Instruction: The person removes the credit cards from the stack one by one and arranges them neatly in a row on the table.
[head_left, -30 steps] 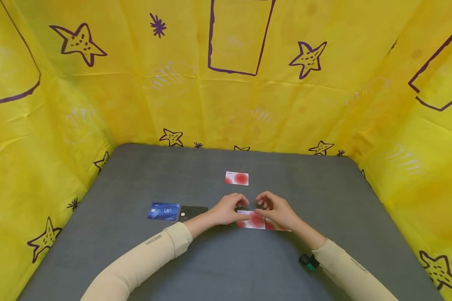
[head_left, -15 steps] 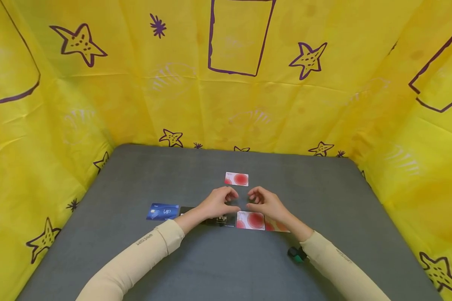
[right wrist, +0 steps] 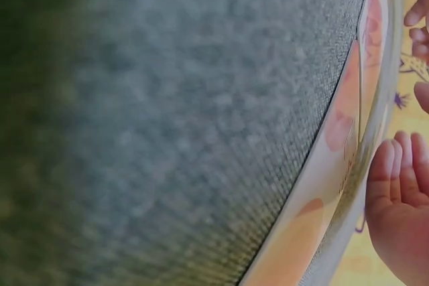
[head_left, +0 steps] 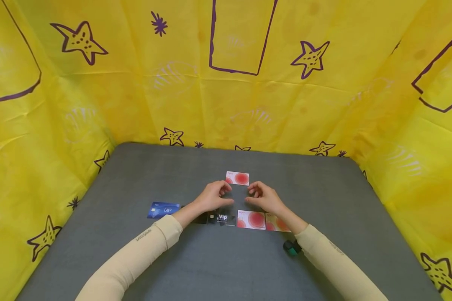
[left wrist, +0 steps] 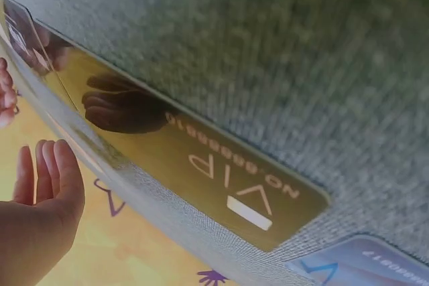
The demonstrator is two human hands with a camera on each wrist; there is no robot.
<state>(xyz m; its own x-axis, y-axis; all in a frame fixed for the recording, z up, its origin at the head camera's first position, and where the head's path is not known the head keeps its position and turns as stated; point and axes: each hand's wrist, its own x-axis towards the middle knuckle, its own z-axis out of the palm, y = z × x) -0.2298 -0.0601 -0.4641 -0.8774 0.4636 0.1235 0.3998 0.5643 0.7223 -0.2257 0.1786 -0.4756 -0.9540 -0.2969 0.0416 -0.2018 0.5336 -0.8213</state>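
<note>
In the head view my left hand (head_left: 212, 197) hovers with loosely curved fingers, its fingertips close to the lower left corner of a white-and-red card (head_left: 238, 178). Facing it, my right hand (head_left: 266, 198) is curved the same way near that card's lower right corner. Neither hand holds anything. Below them runs a row of cards: a blue VIP card (head_left: 162, 210), a black VIP card (left wrist: 174, 145) partly behind my left wrist, a dark Vip card (head_left: 226, 219), a white-and-red card (head_left: 251, 220), and a similar card (head_left: 276, 224) partly covered by my right wrist.
The cards lie on a dark grey table (head_left: 226, 267). Yellow cloth (head_left: 196, 92) with starfish drawings surrounds it at the back and both sides. A black-and-green device (head_left: 292, 247) sits at my right sleeve's cuff.
Both hands have lifted off the row's white-and-red card and moved away from me, towards the single card at the back. The dark Vip card has come into view.
</note>
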